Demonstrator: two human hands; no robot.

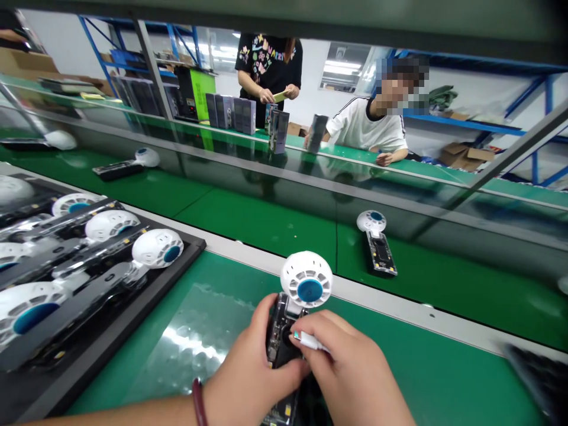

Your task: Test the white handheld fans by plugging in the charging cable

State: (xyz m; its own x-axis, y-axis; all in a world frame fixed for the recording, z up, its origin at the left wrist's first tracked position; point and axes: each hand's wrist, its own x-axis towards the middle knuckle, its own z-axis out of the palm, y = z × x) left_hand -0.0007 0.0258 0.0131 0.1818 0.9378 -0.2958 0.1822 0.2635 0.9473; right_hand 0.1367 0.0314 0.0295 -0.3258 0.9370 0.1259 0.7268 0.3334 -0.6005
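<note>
I'd align squarely: left hand (248, 365) clamped on handheld fan (302, 287), right hand (350, 361) pinching white plug (313, 341) at fan's 3 o'clock.

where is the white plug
In the head view, the white plug is low, just right of centre, pinched in the right hand, below a white fan head.

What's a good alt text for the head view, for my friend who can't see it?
A left hand holds a device with a round white head; the right hand pinches a small white part over it. Similar devices lie on a tray at left; people are beyond.
</note>
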